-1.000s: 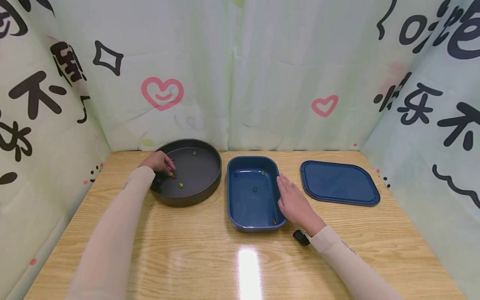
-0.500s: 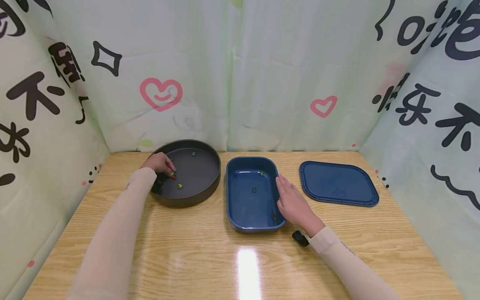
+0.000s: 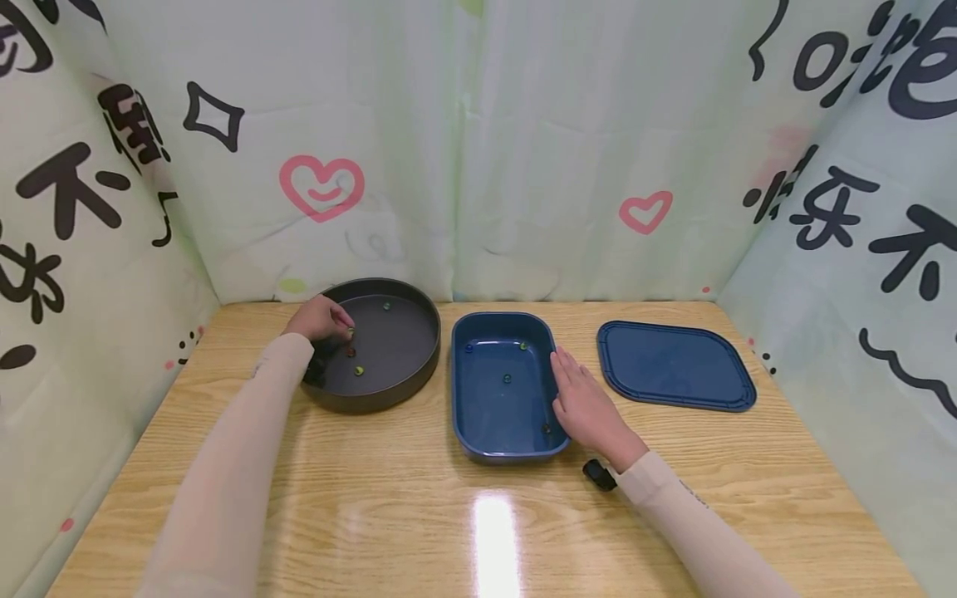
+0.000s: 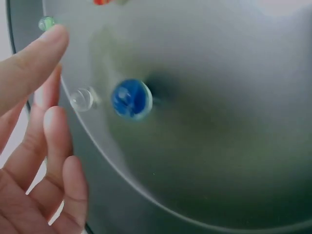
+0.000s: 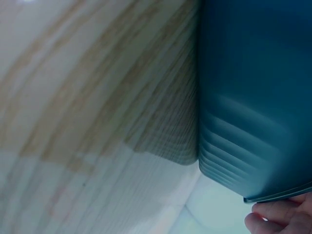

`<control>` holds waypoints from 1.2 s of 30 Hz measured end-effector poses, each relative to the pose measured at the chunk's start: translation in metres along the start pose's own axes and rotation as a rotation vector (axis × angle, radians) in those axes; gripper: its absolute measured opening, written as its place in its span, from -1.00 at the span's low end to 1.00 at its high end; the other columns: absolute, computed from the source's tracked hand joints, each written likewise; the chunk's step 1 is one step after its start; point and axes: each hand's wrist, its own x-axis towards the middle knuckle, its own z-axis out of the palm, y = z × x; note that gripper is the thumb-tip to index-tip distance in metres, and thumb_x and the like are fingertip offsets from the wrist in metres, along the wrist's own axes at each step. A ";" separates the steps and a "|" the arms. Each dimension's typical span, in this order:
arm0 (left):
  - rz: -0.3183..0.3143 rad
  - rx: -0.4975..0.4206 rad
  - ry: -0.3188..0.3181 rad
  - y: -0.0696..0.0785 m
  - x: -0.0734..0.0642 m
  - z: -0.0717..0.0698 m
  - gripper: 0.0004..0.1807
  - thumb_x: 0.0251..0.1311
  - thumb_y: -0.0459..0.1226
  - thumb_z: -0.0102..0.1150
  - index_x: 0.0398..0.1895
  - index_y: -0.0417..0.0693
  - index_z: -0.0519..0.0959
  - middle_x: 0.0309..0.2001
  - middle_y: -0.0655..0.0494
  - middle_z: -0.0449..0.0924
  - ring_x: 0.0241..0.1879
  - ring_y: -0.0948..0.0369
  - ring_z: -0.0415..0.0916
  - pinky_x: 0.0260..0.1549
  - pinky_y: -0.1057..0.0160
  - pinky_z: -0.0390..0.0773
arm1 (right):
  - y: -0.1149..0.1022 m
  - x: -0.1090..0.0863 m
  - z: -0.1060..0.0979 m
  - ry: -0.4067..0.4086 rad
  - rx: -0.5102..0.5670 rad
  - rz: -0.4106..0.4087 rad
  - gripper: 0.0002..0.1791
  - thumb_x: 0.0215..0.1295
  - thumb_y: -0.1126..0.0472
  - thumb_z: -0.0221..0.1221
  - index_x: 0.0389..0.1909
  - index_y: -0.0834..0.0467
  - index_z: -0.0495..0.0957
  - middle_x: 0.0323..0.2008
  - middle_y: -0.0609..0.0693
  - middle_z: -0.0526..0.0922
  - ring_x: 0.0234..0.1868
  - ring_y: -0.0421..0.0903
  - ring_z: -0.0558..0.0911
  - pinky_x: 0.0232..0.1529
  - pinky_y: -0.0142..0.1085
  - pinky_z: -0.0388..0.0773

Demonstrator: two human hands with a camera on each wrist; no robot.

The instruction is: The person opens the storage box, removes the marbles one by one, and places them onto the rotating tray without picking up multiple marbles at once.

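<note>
Reaching into the round dark metal tray point(image 3: 389, 349), my left fingers point(image 4: 46, 122) hung loosely spread, holding nothing, just beside small glass marbles point(image 4: 131, 99): hard, slick, quick to roll, best pinched across the middle.

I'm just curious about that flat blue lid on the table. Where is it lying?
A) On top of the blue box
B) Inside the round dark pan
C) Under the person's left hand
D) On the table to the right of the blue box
D: the blue lid lies flat on the table, apart from the open blue box, on that box's right side, with the right hand resting at the box's rim between them.
</note>
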 end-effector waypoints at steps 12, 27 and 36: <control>0.030 -0.137 0.141 0.025 -0.006 -0.004 -0.78 0.09 -0.31 0.30 -0.19 -0.23 0.66 -0.21 -0.19 0.67 -0.20 -0.03 0.57 -0.15 0.05 0.54 | 0.000 0.001 -0.001 -0.011 -0.006 0.004 -0.34 0.35 0.27 -0.11 0.40 0.42 -0.05 0.44 0.31 0.00 0.45 0.20 0.08 0.39 0.07 0.07; 0.107 -0.287 0.235 0.062 -0.017 0.000 -0.73 0.08 -0.22 0.32 -0.15 -0.13 0.67 -0.19 -0.13 0.68 -0.27 0.13 0.57 -0.26 0.26 0.53 | 0.002 0.001 0.000 -0.003 0.003 -0.001 -0.33 0.33 0.28 -0.10 0.40 0.43 -0.03 0.44 0.32 0.00 0.44 0.21 0.09 0.38 0.08 0.08; 0.185 -0.363 0.185 0.100 -0.030 0.007 -0.75 0.05 -0.24 0.34 -0.18 -0.11 0.68 -0.25 -0.08 0.68 -0.33 0.21 0.56 -0.29 0.27 0.54 | 0.001 0.001 0.000 -0.003 -0.002 0.003 -0.34 0.33 0.28 -0.11 0.40 0.42 -0.02 0.44 0.32 0.01 0.45 0.20 0.08 0.39 0.07 0.08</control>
